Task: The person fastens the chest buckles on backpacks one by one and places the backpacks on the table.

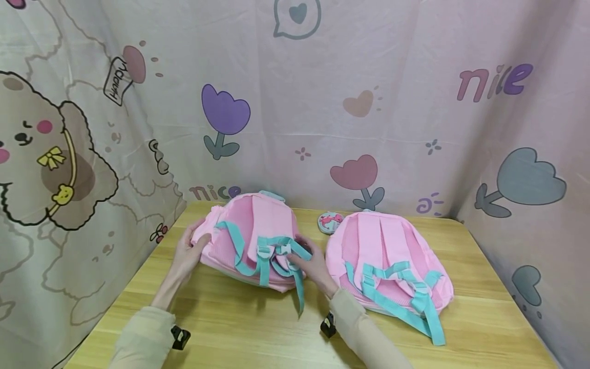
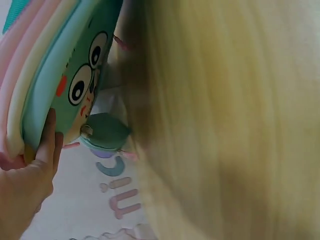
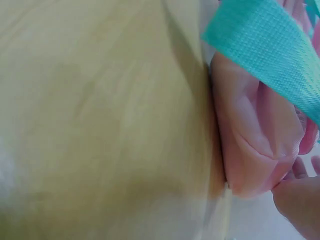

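Both hands hold a pink backpack [image 1: 272,218] at the left of the table, its back panel and turquoise straps facing me. My left hand [image 1: 189,252] grips its left side, fingers on the front and thumb toward the back. At the opposite side my right hand [image 1: 315,263] grips the edge beside the strap buckles. The bag's lower edge is raised over the table, a loose strap end dangling. In the left wrist view its green front [image 2: 64,112] shows big cartoon eyes, with a small green pouch [image 2: 106,131] near it. A pink side pocket [image 3: 255,145] fills part of the right wrist view.
A second pink backpack [image 1: 381,238] lies straps up on the right half of the wooden table [image 1: 221,333]. Between the bags, toward the back, sits a small round item [image 1: 330,222] with a pink print. A patterned curtain [image 1: 295,118] hangs behind and along the sides.
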A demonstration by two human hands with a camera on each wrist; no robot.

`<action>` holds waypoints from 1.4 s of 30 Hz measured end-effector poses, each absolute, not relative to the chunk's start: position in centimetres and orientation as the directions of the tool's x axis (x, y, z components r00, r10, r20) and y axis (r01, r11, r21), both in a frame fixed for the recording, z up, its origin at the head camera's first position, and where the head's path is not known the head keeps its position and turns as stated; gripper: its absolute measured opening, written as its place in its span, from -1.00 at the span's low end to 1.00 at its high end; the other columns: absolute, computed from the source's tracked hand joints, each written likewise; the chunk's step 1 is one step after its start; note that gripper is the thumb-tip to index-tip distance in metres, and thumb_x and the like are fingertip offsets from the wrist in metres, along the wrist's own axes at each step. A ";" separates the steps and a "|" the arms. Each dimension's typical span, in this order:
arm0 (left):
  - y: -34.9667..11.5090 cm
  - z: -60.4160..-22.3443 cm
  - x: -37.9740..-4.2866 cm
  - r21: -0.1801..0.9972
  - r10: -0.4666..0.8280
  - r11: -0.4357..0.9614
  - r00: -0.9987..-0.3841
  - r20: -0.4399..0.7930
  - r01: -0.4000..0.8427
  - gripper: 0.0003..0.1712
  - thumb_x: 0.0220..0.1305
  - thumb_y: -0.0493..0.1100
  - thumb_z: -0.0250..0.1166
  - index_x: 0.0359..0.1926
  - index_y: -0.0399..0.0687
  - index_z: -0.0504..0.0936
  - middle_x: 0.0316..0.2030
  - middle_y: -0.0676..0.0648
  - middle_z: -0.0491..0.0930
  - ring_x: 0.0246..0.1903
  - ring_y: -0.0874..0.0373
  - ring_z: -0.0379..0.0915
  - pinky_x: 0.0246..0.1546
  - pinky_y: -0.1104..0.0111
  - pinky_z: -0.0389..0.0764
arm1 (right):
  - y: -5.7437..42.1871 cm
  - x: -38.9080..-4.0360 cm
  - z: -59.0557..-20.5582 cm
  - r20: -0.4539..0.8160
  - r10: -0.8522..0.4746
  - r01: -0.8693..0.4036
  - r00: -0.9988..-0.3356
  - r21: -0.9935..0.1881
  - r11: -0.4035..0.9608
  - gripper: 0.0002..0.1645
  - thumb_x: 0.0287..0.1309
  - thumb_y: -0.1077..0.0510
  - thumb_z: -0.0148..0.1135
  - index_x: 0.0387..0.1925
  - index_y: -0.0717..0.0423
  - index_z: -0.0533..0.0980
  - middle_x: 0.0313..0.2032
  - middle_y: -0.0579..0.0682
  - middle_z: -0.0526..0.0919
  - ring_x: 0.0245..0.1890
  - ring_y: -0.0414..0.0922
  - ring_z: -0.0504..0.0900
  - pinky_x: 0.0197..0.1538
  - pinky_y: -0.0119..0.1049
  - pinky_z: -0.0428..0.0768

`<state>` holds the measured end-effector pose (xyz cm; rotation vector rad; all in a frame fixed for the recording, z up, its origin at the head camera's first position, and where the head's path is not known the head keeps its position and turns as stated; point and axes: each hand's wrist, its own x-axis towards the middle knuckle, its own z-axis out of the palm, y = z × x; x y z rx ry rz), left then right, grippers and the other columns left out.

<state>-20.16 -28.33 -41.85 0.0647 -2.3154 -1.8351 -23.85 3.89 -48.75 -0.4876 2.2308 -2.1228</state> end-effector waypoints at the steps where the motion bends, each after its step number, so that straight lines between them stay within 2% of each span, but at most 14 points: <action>1: -28.4 -42.1 -20.2 0.970 -0.138 0.234 -0.985 0.106 0.072 -0.31 0.55 -0.19 0.02 0.57 -0.17 0.00 0.49 -0.35 0.12 -0.09 0.59 0.39 -0.04 0.74 0.46 | 4.0 -23.9 -48.7 0.198 -0.237 -0.207 -0.951 -0.978 0.015 -0.24 0.20 0.28 0.36 0.41 0.25 0.33 0.34 0.25 0.48 0.36 0.17 0.44 0.43 0.06 0.40; 9: -29.1 -44.0 -20.1 0.950 -0.037 0.311 -0.999 0.001 -0.010 -0.26 0.60 -0.04 -0.06 0.61 -0.09 -0.14 0.56 -0.36 -0.06 -0.01 0.59 0.27 0.02 0.78 0.32 | 4.7 -24.0 -49.0 0.207 -0.281 -0.233 -0.937 -0.971 0.060 -0.22 0.18 0.24 0.40 0.41 0.19 0.34 0.32 0.23 0.51 0.34 0.16 0.47 0.39 -0.05 0.47; 13: -29.3 -44.7 -20.0 0.957 0.010 0.283 -0.998 -0.063 -0.058 -0.26 0.62 -0.06 -0.11 0.61 -0.12 -0.22 0.52 -0.41 -0.02 -0.06 0.48 0.41 -0.03 0.63 0.49 | 5.0 -24.1 -49.0 0.215 -0.316 -0.247 -0.924 -0.967 0.066 -0.23 0.19 0.25 0.38 0.40 0.26 0.33 0.28 0.28 0.53 0.29 0.18 0.50 0.26 -0.37 0.52; 15: -29.3 -44.9 -20.0 0.954 0.022 0.287 -0.995 -0.097 -0.086 -0.27 0.63 -0.06 -0.15 0.60 -0.16 -0.25 0.51 -0.43 -0.01 0.02 0.27 0.49 0.03 0.48 0.57 | 5.1 -24.2 -49.0 0.213 -0.328 -0.252 -0.920 -0.964 0.082 -0.23 0.18 0.26 0.38 0.39 0.28 0.33 0.26 0.29 0.54 0.27 0.19 0.50 0.22 -0.45 0.50; 18: -29.0 -44.9 -19.8 0.918 0.011 0.382 -0.993 -0.120 -0.107 -0.28 0.63 -0.05 -0.18 0.59 -0.26 -0.20 0.50 -0.47 0.03 0.24 -0.11 0.40 0.29 0.15 0.50 | 5.1 -24.1 -49.0 0.209 -0.340 -0.270 -0.917 -0.952 0.143 -0.27 0.17 0.23 0.40 0.35 0.27 0.38 0.25 0.27 0.54 0.25 0.18 0.51 0.28 -0.30 0.51; 20: -28.7 -44.8 -19.9 0.875 -0.009 0.476 -0.996 -0.091 -0.085 -0.30 0.62 -0.07 -0.17 0.56 -0.35 -0.11 0.40 -0.53 0.18 0.23 -0.28 0.38 0.24 0.03 0.53 | 5.0 -24.0 -49.0 0.217 -0.350 -0.297 -0.911 -0.935 0.194 -0.30 0.17 0.19 0.40 0.33 0.25 0.41 0.24 0.25 0.53 0.25 0.18 0.50 0.35 -0.10 0.49; 22: -28.1 -44.5 -20.0 0.827 -0.022 0.560 -0.999 -0.044 -0.048 -0.33 0.61 -0.10 -0.13 0.52 -0.41 -0.01 0.37 -0.56 0.20 0.27 -0.39 0.31 0.29 -0.13 0.44 | 4.9 -23.9 -49.0 0.229 -0.365 -0.326 -0.902 -0.916 0.234 -0.33 0.19 0.15 0.40 0.30 0.23 0.44 0.23 0.23 0.53 0.26 0.17 0.50 0.39 0.07 0.44; 24: -27.4 -44.1 -20.2 0.789 -0.005 0.613 -0.999 0.048 0.035 -0.39 0.58 -0.16 -0.08 0.47 -0.47 0.12 0.33 -0.59 0.24 0.25 -0.47 0.31 0.27 -0.21 0.42 | 5.0 -23.8 -49.0 0.233 -0.383 -0.347 -0.894 -0.900 0.263 -0.36 0.20 0.13 0.39 0.28 0.22 0.46 0.23 0.21 0.52 0.28 0.16 0.49 0.42 0.13 0.40; 25: -27.0 -43.9 -20.3 0.772 0.012 0.631 -0.995 0.099 0.084 -0.42 0.56 -0.19 -0.05 0.43 -0.49 0.19 0.32 -0.59 0.25 0.26 -0.48 0.29 0.25 -0.23 0.42 | 5.0 -23.8 -48.9 0.237 -0.392 -0.358 -0.889 -0.894 0.270 -0.38 0.21 0.12 0.39 0.27 0.22 0.47 0.24 0.20 0.52 0.29 0.15 0.48 0.43 0.14 0.39; 27: -26.0 -43.5 -20.5 0.736 0.063 0.654 -0.982 0.176 0.174 -0.47 0.54 -0.22 0.00 0.37 -0.50 0.28 0.39 -0.55 0.21 0.38 -0.49 0.15 0.37 -0.31 0.22 | 5.1 -23.7 -48.9 0.238 -0.410 -0.374 -0.880 -0.879 0.294 -0.41 0.22 0.09 0.38 0.25 0.20 0.49 0.25 0.17 0.52 0.30 0.13 0.48 0.43 0.13 0.40; 29: -24.8 -43.1 -20.6 0.705 0.126 0.663 -0.966 0.225 0.250 -0.51 0.52 -0.24 0.04 0.32 -0.48 0.37 0.35 -0.50 0.34 0.36 -0.46 0.23 0.36 -0.29 0.26 | 5.3 -23.8 -48.9 0.237 -0.426 -0.388 -0.873 -0.866 0.315 -0.42 0.23 0.07 0.37 0.24 0.18 0.50 0.26 0.16 0.52 0.30 0.11 0.48 0.42 0.12 0.41; 33: -22.5 -42.8 -21.1 0.708 0.249 0.643 -0.954 0.167 0.292 -0.52 0.54 -0.17 0.06 0.34 -0.35 0.42 0.31 -0.38 0.46 0.28 -0.35 0.41 0.30 -0.22 0.40 | 5.5 -23.9 -48.8 0.231 -0.447 -0.405 -0.864 -0.846 0.347 -0.43 0.23 0.04 0.38 0.23 0.15 0.51 0.25 0.13 0.51 0.28 0.10 0.49 0.38 0.13 0.42; 38: -20.6 -43.2 -21.8 0.731 0.341 0.612 -0.935 0.101 0.302 -0.52 0.56 -0.09 0.04 0.33 -0.27 0.47 0.31 -0.27 0.51 0.35 -0.27 0.37 0.35 -0.18 0.37 | 5.5 -23.9 -48.7 0.216 -0.461 -0.404 -0.861 -0.841 0.360 -0.42 0.24 0.02 0.37 0.25 0.13 0.50 0.25 0.12 0.52 0.28 0.09 0.49 0.38 0.13 0.42; 42: -20.0 -43.7 -22.3 0.756 0.386 0.574 -0.918 0.087 0.313 -0.53 0.58 -0.10 0.02 0.32 -0.29 0.48 0.26 -0.27 0.56 0.28 -0.22 0.46 0.31 -0.10 0.46 | 5.5 -23.8 -48.7 0.217 -0.468 -0.405 -0.857 -0.846 0.348 -0.43 0.25 0.04 0.37 0.24 0.14 0.50 0.24 0.13 0.52 0.27 0.08 0.49 0.38 0.14 0.42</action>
